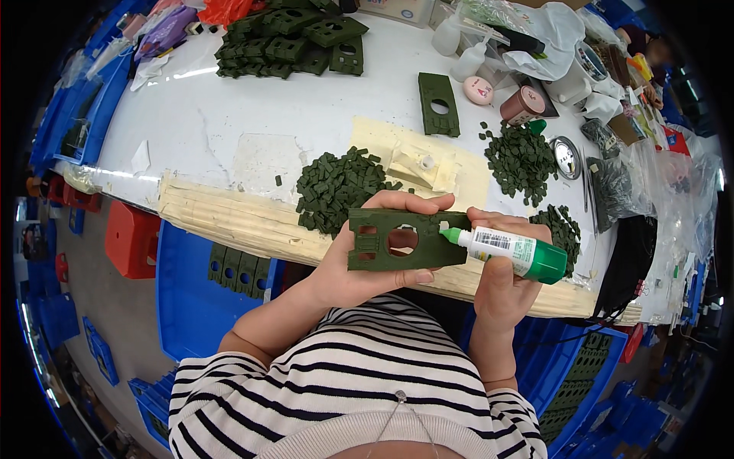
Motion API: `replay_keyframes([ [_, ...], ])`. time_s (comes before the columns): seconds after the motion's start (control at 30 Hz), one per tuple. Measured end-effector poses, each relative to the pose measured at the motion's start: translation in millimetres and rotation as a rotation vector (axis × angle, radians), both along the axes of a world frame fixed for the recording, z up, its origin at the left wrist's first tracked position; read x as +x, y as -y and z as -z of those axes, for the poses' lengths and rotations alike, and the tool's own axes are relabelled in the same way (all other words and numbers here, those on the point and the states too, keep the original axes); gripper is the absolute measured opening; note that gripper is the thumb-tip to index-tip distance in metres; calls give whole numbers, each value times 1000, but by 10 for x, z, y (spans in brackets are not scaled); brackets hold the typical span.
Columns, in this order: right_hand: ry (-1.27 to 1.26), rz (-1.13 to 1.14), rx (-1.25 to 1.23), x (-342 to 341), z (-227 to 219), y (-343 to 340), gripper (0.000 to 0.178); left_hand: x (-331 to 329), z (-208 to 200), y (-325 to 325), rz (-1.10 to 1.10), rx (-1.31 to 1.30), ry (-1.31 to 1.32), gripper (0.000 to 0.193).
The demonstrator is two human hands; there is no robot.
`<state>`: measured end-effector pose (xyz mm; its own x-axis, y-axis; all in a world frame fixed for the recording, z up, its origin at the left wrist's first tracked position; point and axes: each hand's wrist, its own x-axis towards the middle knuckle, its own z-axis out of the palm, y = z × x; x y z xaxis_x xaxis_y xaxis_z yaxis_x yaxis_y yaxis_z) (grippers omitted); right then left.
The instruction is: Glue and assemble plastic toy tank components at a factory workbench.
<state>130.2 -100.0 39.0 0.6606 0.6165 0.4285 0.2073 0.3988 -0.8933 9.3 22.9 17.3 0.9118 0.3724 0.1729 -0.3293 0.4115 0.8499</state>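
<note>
Above the table's near edge, my left hand (345,264) grips a dark green plastic model hull plate (443,250) by its long edges, fingers behind and thumb in front. The plate has a large round hole and small square openings at its left end. My right hand (501,287) is closed round a white glue bottle (501,246) with a green base. Its green nozzle tip touches or nearly touches the plate beside a small pale square spot. Just beyond my left hand lies a heap of small dark green plastic pieces (336,183).
Cream paper with a pale block (420,164) lies ahead. More small pieces (524,161) are heaped at right. One hull plate (438,105) lies farther back, and a stack of plates (290,42) stands far left. Blue crates (191,306) flank me below the wooden table edge (229,218).
</note>
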Motion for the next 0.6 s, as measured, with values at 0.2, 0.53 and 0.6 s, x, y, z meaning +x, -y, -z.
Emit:
replay_keyframes([
  [0.2,-61,-1,24,-2,14,-9,39,-3,-3,-11,10,-18,-7,62],
  [0.53,-39,7,0,1,30,-5,42,-7,17,-20,1,45,7,54],
  [0.6,-14,12,-9,3,28,-3,43,-9,12,-18,6,25,2,54],
])
